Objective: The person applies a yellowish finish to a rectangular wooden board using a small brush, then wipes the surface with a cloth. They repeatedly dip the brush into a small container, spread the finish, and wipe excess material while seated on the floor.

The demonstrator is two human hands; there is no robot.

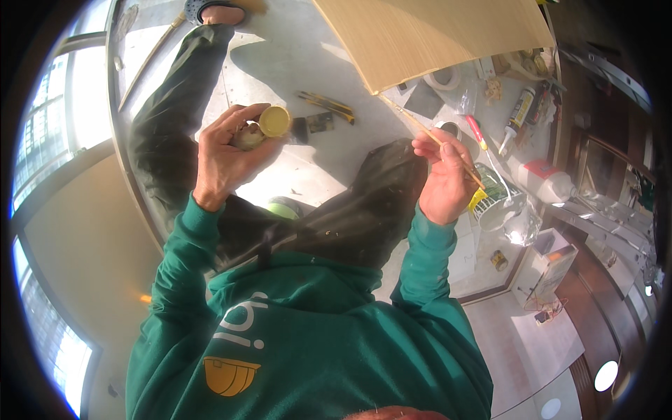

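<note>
Green sweatshirt (308, 350): soft cloth, nearest the head camera
Thin stick (414, 122): wooden, slender; slants from upper left, near the panel (441, 35), to lower right
Right hand (448, 175): fingers closed on the stick, which extends past both sides of the grip
Left hand (231, 154): curled around a small container (274, 121), round yellowish top facing the camera
Panel surface: flat, pale wood grain

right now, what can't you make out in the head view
Head view, pale item: full shape, partly covered by the left grip.
Head view, wood-grained board: far end, cut off by the upper edge.
Head view, small gold-brown item beyond the right sleeve: too small to identify.
</note>
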